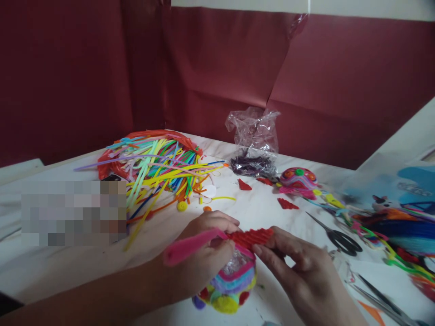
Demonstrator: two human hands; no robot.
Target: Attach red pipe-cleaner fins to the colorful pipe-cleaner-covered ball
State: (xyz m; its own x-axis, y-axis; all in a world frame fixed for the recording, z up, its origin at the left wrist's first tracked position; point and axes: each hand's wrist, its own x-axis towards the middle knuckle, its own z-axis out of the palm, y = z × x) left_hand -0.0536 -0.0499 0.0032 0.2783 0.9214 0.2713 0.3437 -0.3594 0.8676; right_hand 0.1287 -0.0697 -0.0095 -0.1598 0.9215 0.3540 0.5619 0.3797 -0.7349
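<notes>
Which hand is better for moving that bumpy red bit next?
Probably the right hand: its thumb and fingers pinch the right end of the red ridged piece. The left hand seems busier, holding the side of the colourful round craft.

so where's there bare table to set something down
Bare table shows between the loose red pieces and right hand; also between the pipe cleaners and left forearm. Crowded: back left, under those pipe cleaners, and the right side, with scissors and coloured strands.
</notes>
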